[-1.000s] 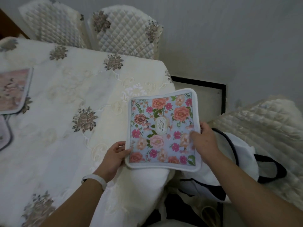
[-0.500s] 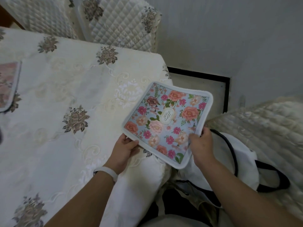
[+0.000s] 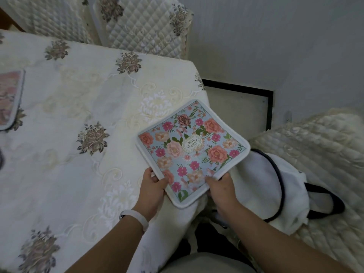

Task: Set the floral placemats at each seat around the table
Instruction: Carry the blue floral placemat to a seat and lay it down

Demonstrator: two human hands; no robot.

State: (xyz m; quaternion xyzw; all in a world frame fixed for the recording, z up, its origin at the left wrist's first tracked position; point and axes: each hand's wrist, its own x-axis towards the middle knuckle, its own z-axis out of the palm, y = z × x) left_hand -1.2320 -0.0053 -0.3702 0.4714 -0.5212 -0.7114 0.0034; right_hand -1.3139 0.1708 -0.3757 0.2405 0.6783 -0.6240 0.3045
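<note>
A light-blue floral placemat [image 3: 192, 152] with a white border hangs over the table's right edge, turned like a diamond. My left hand [image 3: 152, 187] grips its lower-left edge and my right hand [image 3: 220, 187] grips its lower-right edge. The table [image 3: 78, 107] wears a cream cloth with embroidered brown roses. A second placemat [image 3: 9, 97], pinkish, lies flat at the table's far left, cut off by the frame.
Two quilted chairs [image 3: 141, 24] stand at the table's far side against the wall. A third quilted seat [image 3: 319, 154] is at my right with a white tote bag [image 3: 275, 186] with black handles on it. A wall corner is close behind.
The blue placemat has been rotated clockwise from square to a diamond angle and both hands have shifted towards its near corner. The view has drifted slightly right.
</note>
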